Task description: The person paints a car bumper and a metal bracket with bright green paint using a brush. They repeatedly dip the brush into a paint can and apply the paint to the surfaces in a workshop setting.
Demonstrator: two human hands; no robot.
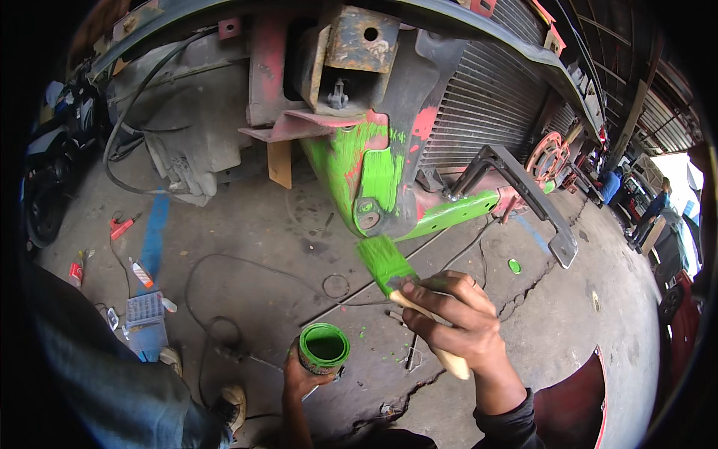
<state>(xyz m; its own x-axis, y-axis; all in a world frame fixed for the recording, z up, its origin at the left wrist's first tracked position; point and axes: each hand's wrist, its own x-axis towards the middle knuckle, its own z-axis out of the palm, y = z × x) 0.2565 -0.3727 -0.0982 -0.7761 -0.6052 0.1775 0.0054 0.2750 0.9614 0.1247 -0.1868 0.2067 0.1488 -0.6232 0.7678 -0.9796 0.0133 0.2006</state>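
Paintbrush [385,265], centre frame: right hand [462,320] grip pinches its neck, probably for control; left hand [298,379] grip wraps paint can [323,367], lower centre, mouth up, presumably against spills.

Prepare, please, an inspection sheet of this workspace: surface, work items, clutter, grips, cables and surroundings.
Surface: concrete floor, cracked, with blue stripes and small green spots.
Work items: paintbrush, bristles green; open paint can, green paint inside; vehicle's front frame, partly green. Whether bristles touch the frame: cannot tell.
Clutter: red corded tool, compartment case and white-and-orange tube on the floor, at left.
Grips: left hand holds the paint can; right hand holds the paintbrush by its pale handle.
Cables: dark cable loops across the floor.
Surroundings: finned radiator above; two people in the right background.
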